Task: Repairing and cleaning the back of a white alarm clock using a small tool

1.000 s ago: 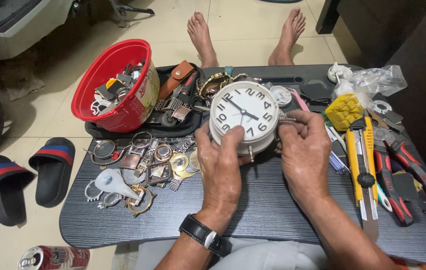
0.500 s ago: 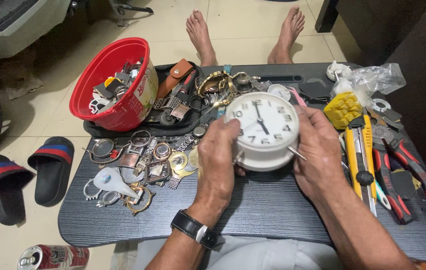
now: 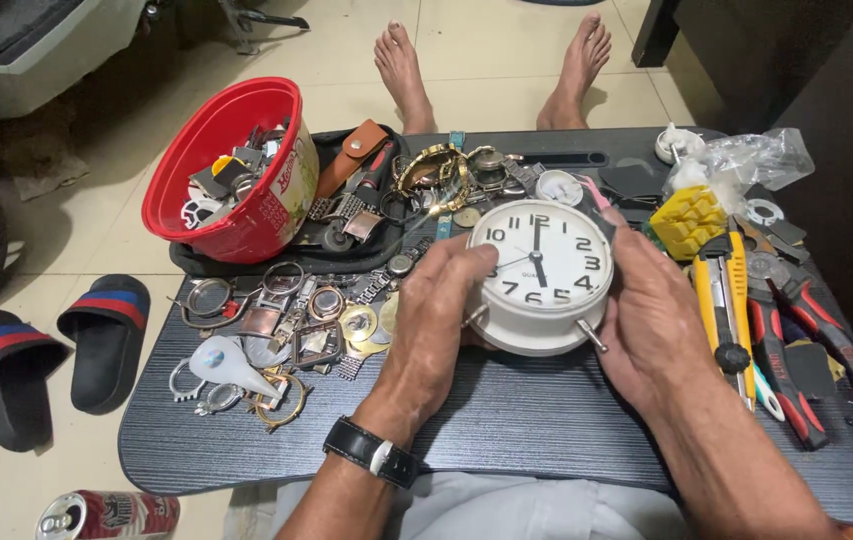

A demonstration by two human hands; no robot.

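I hold a round white alarm clock [image 3: 544, 272] with black hands and numerals between both hands, face up, just above a dark lap table [image 3: 507, 420]. My left hand [image 3: 434, 325] grips its left rim; a black wristwatch sits on that wrist. My right hand [image 3: 653, 318] cups the right rim and underside. Two small metal feet stick out at the clock's lower edge.
A red bowl [image 3: 232, 165] of watch parts stands at the back left, with a pile of watches and straps [image 3: 287, 320] beside it. Pliers [image 3: 807, 350], a yellow cutter [image 3: 722, 300] and a plastic bag [image 3: 747, 160] lie right. Sandals [image 3: 47, 350] and a can [image 3: 107, 515] rest on the floor.
The clock has moved right and toward me, and turned so its face points more upright. Both hands shifted with it, keeping their grip.
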